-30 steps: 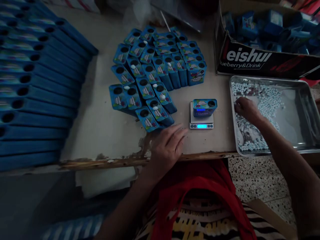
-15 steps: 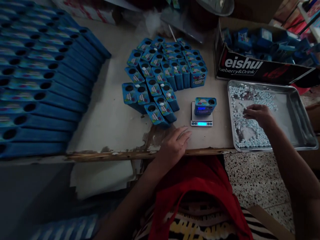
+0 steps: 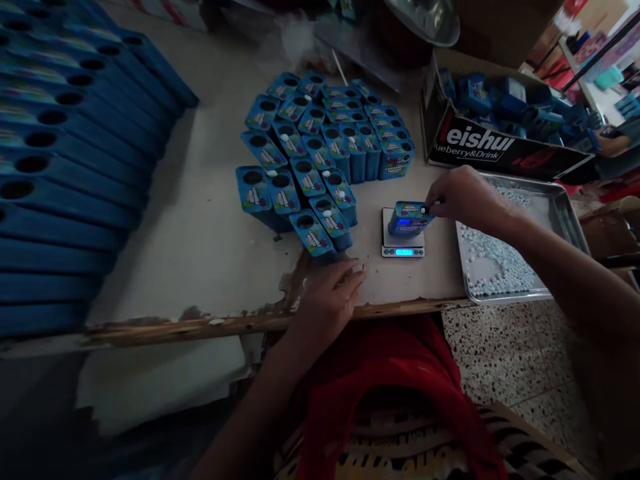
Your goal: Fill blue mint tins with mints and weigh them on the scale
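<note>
A blue candy box (image 3: 409, 225) with a round hole in its top stands on a small digital scale (image 3: 387, 241) with a lit display. Fingertips pinched, my right hand (image 3: 463, 197) is at the hole of this box, and a small white round candy (image 3: 423, 210) shows at the fingertips. My left hand (image 3: 333, 297) rests on the table near its front edge with fingers stretched out, holding nothing. Just beyond it stands a group of upright blue boxes (image 3: 311, 233), some with white candies on top. Right of the scale, a metal tray (image 3: 465, 283) carries loose pale candies (image 3: 493, 257).
Long rows of blue boxes (image 3: 75, 200) fill the left side of the table (image 3: 200, 200). At the back right, a black printed carton (image 3: 480, 143) holds more blue boxes. A metal bowl (image 3: 445, 30) and clear plastic (image 3: 295, 40) lie at the back. Another person's hand (image 3: 607, 143) shows far right.
My right hand has moved left from the candy tray to the hole of the box on the scale. My left hand stays at the table edge. The view has shifted slightly.
</note>
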A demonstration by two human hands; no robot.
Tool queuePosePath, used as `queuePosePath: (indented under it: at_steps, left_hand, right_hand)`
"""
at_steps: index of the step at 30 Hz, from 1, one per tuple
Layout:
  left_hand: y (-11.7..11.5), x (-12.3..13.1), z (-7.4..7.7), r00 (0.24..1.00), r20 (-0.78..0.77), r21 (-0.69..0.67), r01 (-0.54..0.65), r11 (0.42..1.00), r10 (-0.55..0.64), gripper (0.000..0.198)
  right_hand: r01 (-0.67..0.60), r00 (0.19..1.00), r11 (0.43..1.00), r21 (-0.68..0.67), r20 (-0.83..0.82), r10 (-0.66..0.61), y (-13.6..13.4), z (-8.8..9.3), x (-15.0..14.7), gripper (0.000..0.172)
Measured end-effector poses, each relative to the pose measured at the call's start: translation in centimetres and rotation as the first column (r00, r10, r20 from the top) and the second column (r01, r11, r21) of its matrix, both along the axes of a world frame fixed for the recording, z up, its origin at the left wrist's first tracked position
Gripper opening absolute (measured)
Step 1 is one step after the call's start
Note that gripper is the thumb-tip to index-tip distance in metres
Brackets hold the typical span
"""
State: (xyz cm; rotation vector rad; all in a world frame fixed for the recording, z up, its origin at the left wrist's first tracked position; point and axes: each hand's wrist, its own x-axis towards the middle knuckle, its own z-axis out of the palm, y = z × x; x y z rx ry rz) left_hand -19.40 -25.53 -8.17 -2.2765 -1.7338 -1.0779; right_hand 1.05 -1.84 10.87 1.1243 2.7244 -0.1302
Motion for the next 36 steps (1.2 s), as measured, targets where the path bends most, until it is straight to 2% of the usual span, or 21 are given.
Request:
queuePosePath:
  at_steps: [5,8,10,12,15,18,21,26,31,36]
  left_hand:
    - [0.2,0.3,-0.6,0.998,0.056,-0.019,0.011,1.0,-0.01,0.022]
    - [0.1,0.3,-1.0,0.995,0.092,-0.041,0.031,0.999,-0.027,0.026]
    - [0.0,0.3,-1.1,0.995,0.097,-0.029,0.03,0.999,-0.027,0.026]
    - [-0.1,0.3,-1.2,0.995,0.098,-0.007,0.025,1.0,-0.024,0.024]
    - [-0.3,0.7,-1.1,0.992,0.125,0.004,0.022,1.0,-0.022,0.026]
    - [-0.4,1.3,-0.8,0.989,0.144,-0.013,0.027,1.0,-0.025,0.026]
    - [-0.4,1.8,-0.7,0.989,0.147,-0.034,0.033,0.999,-0.028,0.025]
    - [-0.4,1.5,-0.8,0.991,0.125,-0.028,0.045,0.999,-0.041,0.025]
    - [-0.4,0.4,-0.5,0.997,0.063,0.017,0.035,0.999,-0.036,0.021]
    - [-0.2,0.0,0.0,0.994,0.102,0.001,0.035,0.999,-0.035,0.027]
  right_hand:
    - [0.143,0.988,0.984,-0.103,-0.052,-0.149,-0.4,0.5,-0.4,0.016]
    - [0.221,0.937,0.943,-0.248,-0.215,-0.275,-0.2,0.1,0.1,0.013]
    - [0.233,0.837,0.891,-0.389,-0.386,-0.387,0.2,-0.5,0.8,0.016]
    - [0.218,0.694,0.819,-0.531,-0.505,-0.512,0.7,-1.0,1.7,0.025]
    - [0.202,0.523,0.719,-0.665,-0.547,-0.653,1.1,-1.6,3.0,0.028]
    - [0.186,0.454,0.663,-0.725,-0.536,-0.712,1.0,-2.0,3.7,0.026]
    - [0.171,0.458,0.67,-0.723,-0.544,-0.703,0.6,-2.3,3.5,0.029]
    - [0.135,0.496,0.731,-0.669,-0.593,-0.634,0.1,-2.8,2.4,0.032]
    - [0.143,0.461,0.75,-0.646,-0.627,-0.628,0.2,-2.8,2.1,0.032]
    - [0.127,0.465,0.768,-0.628,-0.646,-0.606,0.0,-2.9,1.9,0.03]
